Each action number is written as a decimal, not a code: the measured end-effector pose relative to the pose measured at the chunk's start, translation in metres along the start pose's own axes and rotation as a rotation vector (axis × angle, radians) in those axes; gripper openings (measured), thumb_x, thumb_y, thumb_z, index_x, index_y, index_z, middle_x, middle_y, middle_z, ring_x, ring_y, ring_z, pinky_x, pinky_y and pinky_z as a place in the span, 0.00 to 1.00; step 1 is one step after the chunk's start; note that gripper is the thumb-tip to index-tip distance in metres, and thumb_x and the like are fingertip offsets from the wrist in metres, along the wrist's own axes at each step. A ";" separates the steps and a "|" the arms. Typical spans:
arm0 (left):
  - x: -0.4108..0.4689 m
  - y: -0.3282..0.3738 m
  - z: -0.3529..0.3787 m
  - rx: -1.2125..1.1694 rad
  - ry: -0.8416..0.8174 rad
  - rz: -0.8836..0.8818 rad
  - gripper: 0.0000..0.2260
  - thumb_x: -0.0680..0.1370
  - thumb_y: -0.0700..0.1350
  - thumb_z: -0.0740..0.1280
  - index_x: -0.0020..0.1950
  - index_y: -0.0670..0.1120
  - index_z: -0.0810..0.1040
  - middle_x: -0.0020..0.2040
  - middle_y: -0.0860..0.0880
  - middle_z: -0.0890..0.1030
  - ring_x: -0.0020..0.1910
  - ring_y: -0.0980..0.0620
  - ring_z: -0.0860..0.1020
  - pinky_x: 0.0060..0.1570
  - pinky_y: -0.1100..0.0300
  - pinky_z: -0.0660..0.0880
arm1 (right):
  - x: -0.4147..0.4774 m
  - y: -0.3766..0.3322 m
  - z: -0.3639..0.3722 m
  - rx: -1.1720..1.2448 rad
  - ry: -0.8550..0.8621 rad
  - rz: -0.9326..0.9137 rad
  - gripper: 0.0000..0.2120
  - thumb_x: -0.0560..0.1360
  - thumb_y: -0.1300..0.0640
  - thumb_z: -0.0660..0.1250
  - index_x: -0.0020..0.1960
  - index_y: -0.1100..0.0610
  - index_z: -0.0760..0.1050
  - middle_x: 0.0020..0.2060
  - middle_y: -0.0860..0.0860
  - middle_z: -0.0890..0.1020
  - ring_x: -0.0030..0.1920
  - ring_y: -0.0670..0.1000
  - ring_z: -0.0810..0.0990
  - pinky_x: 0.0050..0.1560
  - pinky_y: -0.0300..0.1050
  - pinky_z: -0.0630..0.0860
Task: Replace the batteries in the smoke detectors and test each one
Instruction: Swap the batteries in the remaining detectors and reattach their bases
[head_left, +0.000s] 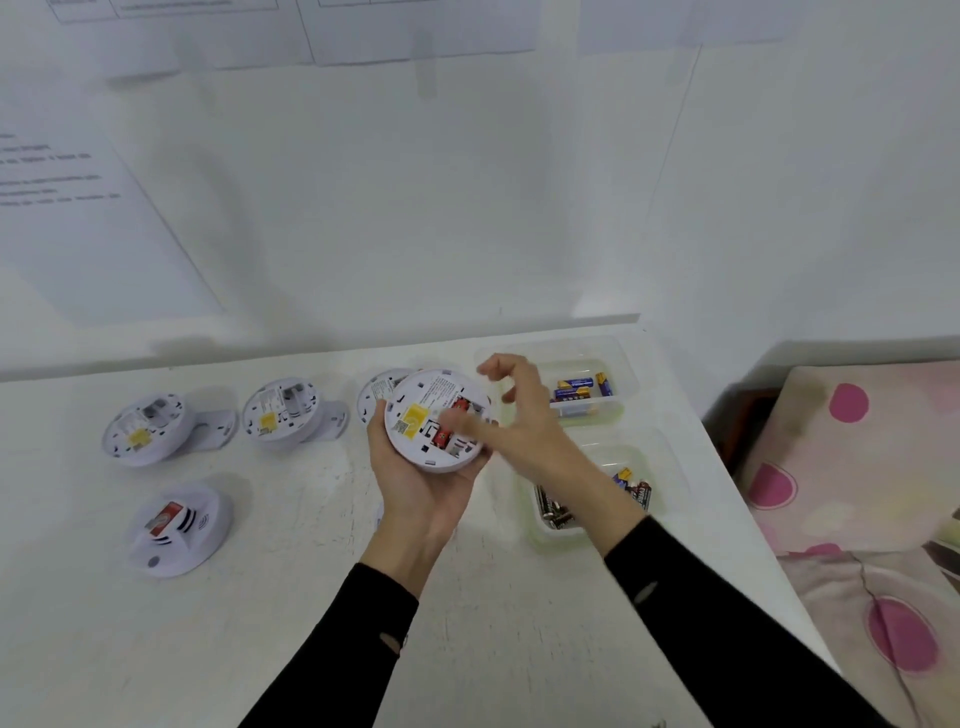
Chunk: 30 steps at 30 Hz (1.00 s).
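Above the table (311, 623), left hand (431, 488) grips a smoke detector (415, 415); battery tubs (626, 384) at three o'clock; right hand's (524, 415) grip blurred, labels unreadable.

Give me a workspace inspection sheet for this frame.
Surface: white table.
Job's things: held detector, back up, red batteries in its bay; other detectors lie on the table; far tub and near tub hold batteries.
Clutter: nothing seen.
Grippers: left hand grips the held detector; right hand fingers at its bay, blurred.
Cables: nothing seen.
Surroundings: white wall with paper sheets; pink-spotted bedding at right.
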<state>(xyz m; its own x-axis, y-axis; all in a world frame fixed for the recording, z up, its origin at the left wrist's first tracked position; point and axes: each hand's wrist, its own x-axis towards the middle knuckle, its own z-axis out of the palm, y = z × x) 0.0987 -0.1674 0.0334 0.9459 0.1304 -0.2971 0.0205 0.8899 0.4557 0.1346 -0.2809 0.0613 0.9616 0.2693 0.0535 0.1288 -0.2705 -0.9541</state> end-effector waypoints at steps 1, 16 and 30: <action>0.000 0.002 -0.001 -0.013 0.001 0.001 0.26 0.80 0.61 0.56 0.66 0.45 0.77 0.60 0.40 0.81 0.61 0.38 0.77 0.55 0.44 0.77 | 0.012 0.000 -0.009 0.015 0.028 0.013 0.15 0.69 0.43 0.74 0.51 0.39 0.70 0.57 0.43 0.72 0.56 0.48 0.70 0.58 0.43 0.69; -0.003 0.009 -0.007 -0.050 -0.012 -0.006 0.23 0.79 0.61 0.58 0.63 0.46 0.78 0.56 0.41 0.81 0.54 0.40 0.78 0.48 0.46 0.78 | 0.114 0.074 -0.074 -0.888 -0.371 0.240 0.05 0.74 0.52 0.71 0.48 0.52 0.84 0.47 0.47 0.81 0.52 0.52 0.78 0.53 0.44 0.74; 0.005 0.008 -0.008 -0.063 0.079 -0.016 0.25 0.78 0.62 0.59 0.64 0.45 0.78 0.58 0.39 0.81 0.55 0.39 0.78 0.52 0.45 0.78 | 0.003 0.001 -0.032 0.368 0.046 0.015 0.08 0.72 0.64 0.73 0.51 0.59 0.79 0.40 0.56 0.85 0.41 0.51 0.83 0.48 0.44 0.81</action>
<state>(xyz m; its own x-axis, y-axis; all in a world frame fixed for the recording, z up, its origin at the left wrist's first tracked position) 0.1013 -0.1563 0.0289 0.9171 0.1474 -0.3704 0.0130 0.9175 0.3974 0.1456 -0.3098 0.0698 0.9736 0.2239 0.0439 0.0269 0.0787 -0.9965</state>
